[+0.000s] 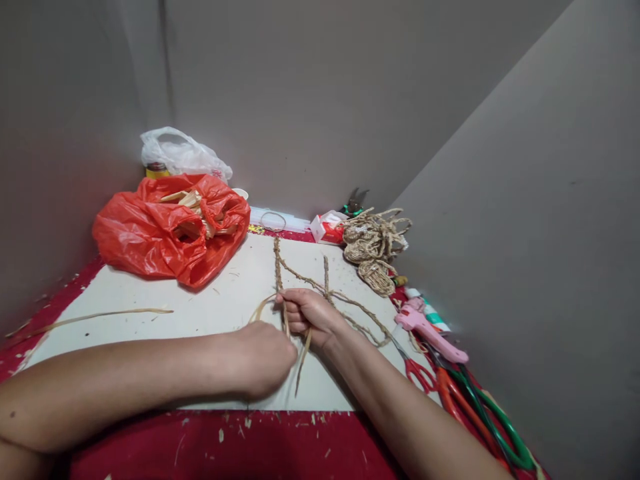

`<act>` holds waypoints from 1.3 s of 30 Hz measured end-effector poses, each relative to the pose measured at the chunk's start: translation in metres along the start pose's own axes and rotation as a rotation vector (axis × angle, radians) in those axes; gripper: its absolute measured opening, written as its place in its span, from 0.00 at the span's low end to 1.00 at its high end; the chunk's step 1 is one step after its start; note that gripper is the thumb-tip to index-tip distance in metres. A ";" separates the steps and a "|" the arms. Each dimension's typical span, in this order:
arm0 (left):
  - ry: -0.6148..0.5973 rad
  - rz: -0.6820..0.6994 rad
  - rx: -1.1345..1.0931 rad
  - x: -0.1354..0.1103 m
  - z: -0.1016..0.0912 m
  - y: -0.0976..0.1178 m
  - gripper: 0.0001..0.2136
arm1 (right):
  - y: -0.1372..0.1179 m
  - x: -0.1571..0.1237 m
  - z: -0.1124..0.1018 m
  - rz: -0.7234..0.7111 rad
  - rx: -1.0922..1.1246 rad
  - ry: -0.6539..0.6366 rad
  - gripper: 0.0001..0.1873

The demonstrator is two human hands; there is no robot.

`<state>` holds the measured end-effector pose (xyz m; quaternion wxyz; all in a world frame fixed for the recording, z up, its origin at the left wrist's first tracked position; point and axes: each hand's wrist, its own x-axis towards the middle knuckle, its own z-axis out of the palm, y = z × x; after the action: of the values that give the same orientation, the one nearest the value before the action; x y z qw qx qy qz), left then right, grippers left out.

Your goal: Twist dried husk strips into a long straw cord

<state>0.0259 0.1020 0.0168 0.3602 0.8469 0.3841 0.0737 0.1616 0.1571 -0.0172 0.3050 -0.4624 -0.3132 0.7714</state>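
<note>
A twisted straw cord (278,263) lies on the white board (215,317) and runs down to my right hand (310,315), which pinches its lower end between thumb and fingers. One loose straw strip (303,367) hangs below that hand. My left hand (267,360) is closed, its back towards me and its fingertips hidden; a pale straw strip (257,310) arches from it to the pinched end of the cord. To the right, more thin twisted cord (350,300) loops across the board.
A red plastic bag (150,230) of dry husks stands at the back left. Several coiled straw pieces (370,243) sit at the back right. Along the right edge lie red-handled scissors (420,375), a pink glue gun (433,330) and green-handled shears (513,433).
</note>
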 end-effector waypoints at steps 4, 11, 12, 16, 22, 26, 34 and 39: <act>-0.062 0.139 0.038 -0.004 -0.023 0.007 0.15 | -0.002 0.000 -0.012 0.004 0.146 -0.088 0.06; 0.396 -0.118 -0.598 0.047 -0.035 -0.053 0.08 | -0.005 0.008 -0.018 0.007 0.132 -0.238 0.07; 0.286 -0.145 -0.690 0.050 -0.032 -0.058 0.09 | -0.006 0.008 -0.018 -0.007 0.107 -0.245 0.08; 0.198 -0.127 -0.640 0.051 -0.028 -0.061 0.11 | -0.007 0.003 -0.017 -0.046 -0.010 -0.240 0.10; 0.186 -0.053 -0.384 0.047 -0.036 -0.060 0.12 | -0.007 -0.003 -0.017 -0.196 -0.450 -0.084 0.12; 0.148 -0.117 -0.481 0.049 -0.033 -0.060 0.11 | -0.002 -0.002 -0.013 -0.479 -0.939 0.097 0.12; 0.156 -0.211 -0.652 0.051 -0.026 -0.063 0.09 | -0.003 -0.017 -0.010 -0.566 -1.366 0.301 0.16; 0.217 -0.183 -0.738 0.052 -0.019 -0.066 0.10 | -0.002 -0.029 -0.001 -0.557 -1.337 0.285 0.17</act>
<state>0.0151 0.1788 -0.0215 0.6026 0.6103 0.4415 0.2636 0.1737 0.1363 -0.0013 0.1806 -0.5485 -0.7796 0.2423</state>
